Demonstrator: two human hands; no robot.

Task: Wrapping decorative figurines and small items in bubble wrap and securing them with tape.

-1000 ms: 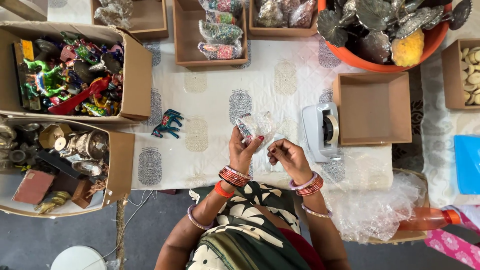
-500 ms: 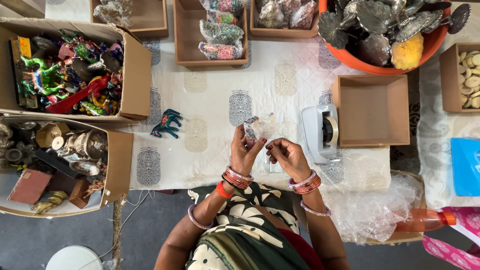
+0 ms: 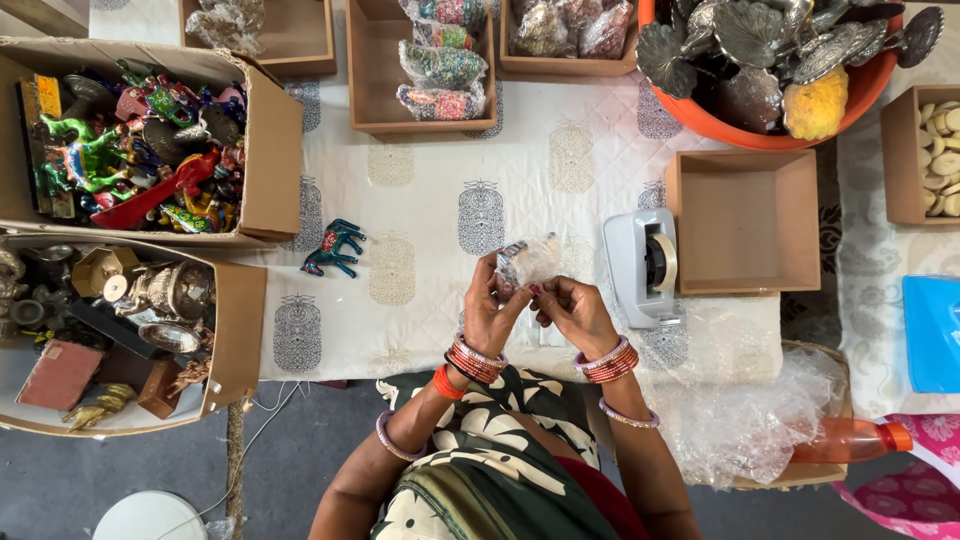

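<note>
Both hands were up over the worktop [image 3: 440, 215], just left of the tape dispenser [image 3: 642, 268], working a small bubble-wrapped item [image 3: 527, 262].

Step in hand, by my read: closing the wrap around the piece. To do it well:
- keep the wrap pulled snug so the item can't slide out an open end
- fold loose edges flat before taping, not bunched
- hold the seam pinned with one hand and leave the other free for the dispenser, which was close enough for a short reach
- don't squeeze hard; the contents looked small and possibly painted, though detail was too blurred to confirm

Grip:
- left hand [image 3: 490, 312]: fingers curled and closed on the lower-left side of the bundle, thumb pressing in
- right hand [image 3: 577, 312]: fingertips pinched together on the wrap's right edge, nearly shut, holding film rather than the item itself

Around the dispenser: empty brown box [image 3: 745, 222] just right of it, small blue horse figure [image 3: 334, 247] well to its left on the cloth, loose bubble wrap sheet [image 3: 745, 400] below and right.
</note>
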